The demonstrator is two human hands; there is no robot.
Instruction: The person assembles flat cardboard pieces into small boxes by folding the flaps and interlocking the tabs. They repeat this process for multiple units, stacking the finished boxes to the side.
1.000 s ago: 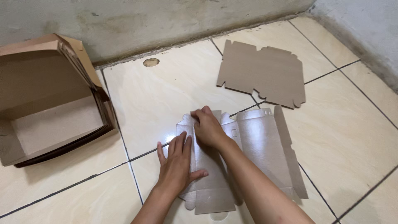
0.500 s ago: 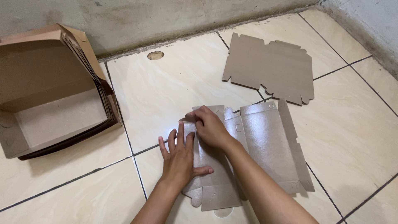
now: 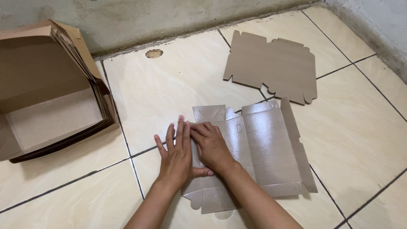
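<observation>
While two flat hands, left hand (image 3: 176,159) and right hand (image 3: 210,146), press one glossy blank (image 3: 263,148) on the near floor (image 3: 178,93), one brown blank (image 3: 273,68) lies far right, one box stack (image 3: 51,93) far left.

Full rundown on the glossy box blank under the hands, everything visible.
The box blank is a flat die-cut sheet of what looks like cardboard, grey-brown with a shiny, film-like face turned up. It has creased panels, a long side flap at its right edge, and small tabs and slots at its ends. It lies on the tiled floor. Its left panel appears folded over, with the left hand and right hand pressing flat on it, side by side.
</observation>
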